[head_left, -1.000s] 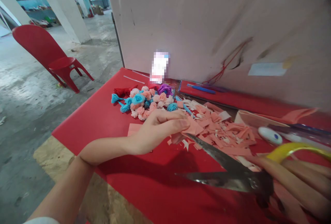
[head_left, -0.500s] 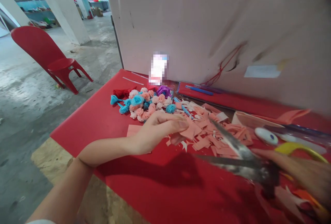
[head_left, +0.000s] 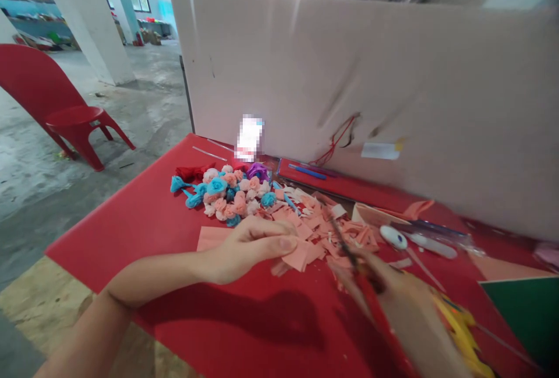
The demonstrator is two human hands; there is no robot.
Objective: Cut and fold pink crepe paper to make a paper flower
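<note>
My left hand (head_left: 244,250) pinches a small piece of peach crepe paper (head_left: 300,255) between thumb and fingers. Just to its right, my right hand (head_left: 408,305) is closed around red-handled scissors (head_left: 365,285). Motion smears the scissors, and their blades point up and away over a pile of cut peach paper scraps (head_left: 353,232). A flat sheet of peach paper (head_left: 211,237) lies partly hidden behind my left wrist. Beyond my left hand sits a cluster of rolled paper flowers (head_left: 225,191) in blue, peach, white, purple and red.
A red-covered table (head_left: 131,209) carries everything, backed by a pale upright panel (head_left: 271,69). A pixelated bright rectangle (head_left: 250,138) leans there. To the right lie a white rounded object (head_left: 393,237), a yellow tool (head_left: 458,331) and a green sheet (head_left: 524,314). A red chair (head_left: 52,104) stands left.
The scissors have swung from lying sideways with blades apart to pointing away, with my right hand moved left toward the paper. My left hand keeps its pinch. The head view has tilted up and turned right.
</note>
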